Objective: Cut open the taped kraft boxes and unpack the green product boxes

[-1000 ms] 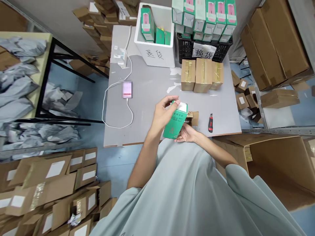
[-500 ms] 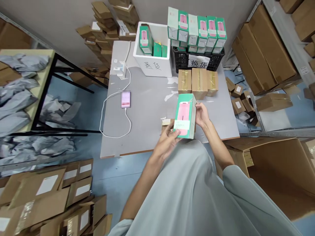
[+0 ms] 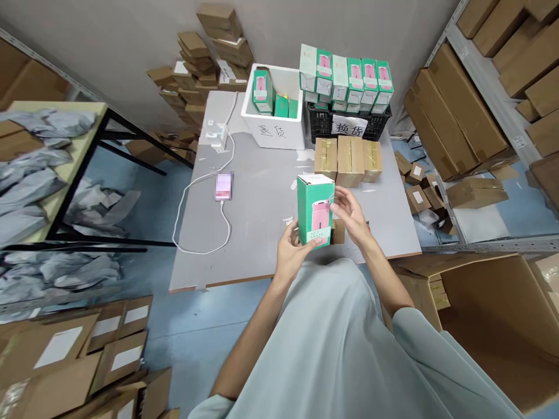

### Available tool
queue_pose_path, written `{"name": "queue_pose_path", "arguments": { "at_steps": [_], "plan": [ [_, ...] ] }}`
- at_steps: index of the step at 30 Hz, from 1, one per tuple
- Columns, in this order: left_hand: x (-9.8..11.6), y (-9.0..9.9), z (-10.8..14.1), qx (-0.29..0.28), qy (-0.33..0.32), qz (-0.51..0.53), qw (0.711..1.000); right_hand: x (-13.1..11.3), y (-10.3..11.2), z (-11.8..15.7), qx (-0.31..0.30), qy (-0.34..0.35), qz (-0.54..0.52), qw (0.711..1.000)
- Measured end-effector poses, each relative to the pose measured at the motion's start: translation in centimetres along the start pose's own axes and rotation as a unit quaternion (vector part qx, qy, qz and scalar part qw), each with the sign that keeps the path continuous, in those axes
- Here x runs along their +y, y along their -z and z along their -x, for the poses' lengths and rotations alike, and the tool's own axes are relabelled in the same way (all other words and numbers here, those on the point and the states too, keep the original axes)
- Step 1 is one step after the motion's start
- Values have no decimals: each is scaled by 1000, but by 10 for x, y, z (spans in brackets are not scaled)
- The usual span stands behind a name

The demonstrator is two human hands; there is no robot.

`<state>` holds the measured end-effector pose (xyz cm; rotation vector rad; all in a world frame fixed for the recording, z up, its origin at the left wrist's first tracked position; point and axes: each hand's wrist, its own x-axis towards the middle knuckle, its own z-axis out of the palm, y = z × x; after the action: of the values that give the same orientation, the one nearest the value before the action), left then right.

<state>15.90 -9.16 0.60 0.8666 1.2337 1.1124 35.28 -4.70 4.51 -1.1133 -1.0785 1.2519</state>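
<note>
A green box with a pink picture (image 3: 321, 216) is upright above the table's near edge, its white top facing up. My left hand (image 3: 292, 251) grips its lower part, thumb on the front. Beside its upper right edge is my right hand (image 3: 349, 216), fingers bent and partly spread, thumb near the box's edge; whether it presses on the box is hard to tell. A small brown carton (image 3: 338, 231) sits behind the box, partly hidden.
Across the grey table (image 3: 257, 203) stand a white foam bin (image 3: 279, 135), a black crate (image 3: 376, 129) under green boxes, and three brown cartons (image 3: 350, 162). A phone (image 3: 223, 186) with a white cable lies left. A large open carton (image 3: 493, 314) is at right.
The green box has turned and tipped upright, showing its white top and another side. My right hand has shifted a little left and opened its fingers somewhat. The whole view has moved slightly.
</note>
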Motion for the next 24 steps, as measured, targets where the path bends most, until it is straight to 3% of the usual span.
{"name": "queue_pose_path", "arguments": {
  "at_steps": [4, 6, 8, 12, 15, 24],
  "plan": [
    [-3, 0, 6, 80, -107, -130, 982, 20, -20, 25, 4, -54, 7, 999],
    [-1, 5, 10, 68, -127, -151, 978, 30, -27, 33, 20, -70, -1, 997],
    [1, 16, 10, 18, -104, -115, 988, 36, -29, 37, 31, -77, -24, 996],
    [8, 46, 2, -87, 1, -30, 996, 39, -23, 35, 6, -88, -67, 994],
    [11, 65, -5, -123, 53, -14, 991, 44, -21, 31, -18, -92, -73, 993],
    [2, 77, -22, -28, 112, 29, 993, 80, -52, 25, -92, -162, -52, 981]
  ]
}}
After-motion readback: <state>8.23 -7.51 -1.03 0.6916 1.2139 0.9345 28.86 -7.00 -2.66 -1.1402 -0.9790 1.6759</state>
